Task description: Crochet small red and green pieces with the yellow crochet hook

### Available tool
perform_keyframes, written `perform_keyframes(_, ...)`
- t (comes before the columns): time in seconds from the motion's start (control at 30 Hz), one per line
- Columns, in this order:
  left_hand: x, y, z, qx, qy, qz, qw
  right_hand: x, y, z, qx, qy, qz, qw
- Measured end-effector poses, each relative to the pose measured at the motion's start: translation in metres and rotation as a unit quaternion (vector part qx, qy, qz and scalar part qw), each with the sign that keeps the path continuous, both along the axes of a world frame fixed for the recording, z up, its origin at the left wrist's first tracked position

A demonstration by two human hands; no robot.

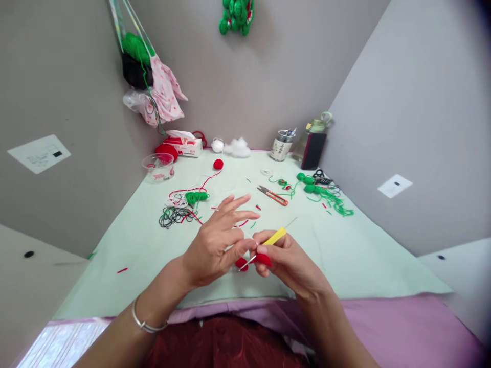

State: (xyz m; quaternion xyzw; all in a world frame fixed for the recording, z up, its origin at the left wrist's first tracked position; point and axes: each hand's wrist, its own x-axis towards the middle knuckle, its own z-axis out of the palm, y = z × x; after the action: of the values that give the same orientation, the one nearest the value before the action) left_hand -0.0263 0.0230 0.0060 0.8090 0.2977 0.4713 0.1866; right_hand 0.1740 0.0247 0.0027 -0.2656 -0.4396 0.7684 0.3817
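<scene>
My right hand (286,258) is closed round a yellow-handled crochet hook (275,236) and a small red crocheted piece (263,259). The hook's metal tip points down to the left, past a second red bit (241,263). Beside it, my left hand (220,240) has its upper fingers spread, while thumb and index finger meet at a thin white strand (247,234) next to the red piece. The strand runs across the left fingers to the right fingertips. Where it joins the work is hidden by the fingers.
Orange-handled snips (273,196) lie beyond my hands. Green yarn pieces (326,193) and a phone (313,151) stand or lie at right. Tangled black yarn (174,217), a clear tub (160,171) and a tissue box (187,146) are at left. A red ball (218,164) sits farther back.
</scene>
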Motion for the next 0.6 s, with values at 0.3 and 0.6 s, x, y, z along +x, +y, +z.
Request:
perform_keyframes(0.3,0.013,-0.015,0.002,-0.269,-0.209,0.009,0.94,-0.004,-0.005,-0.006,0.012,0.001,-0.011,1.0)
perform_keyframes(0.6,0.017,-0.018,-0.005,-0.426,-0.3,0.022,0.853,-0.006,-0.007,-0.007,0.034,-0.038,-0.051,0.997)
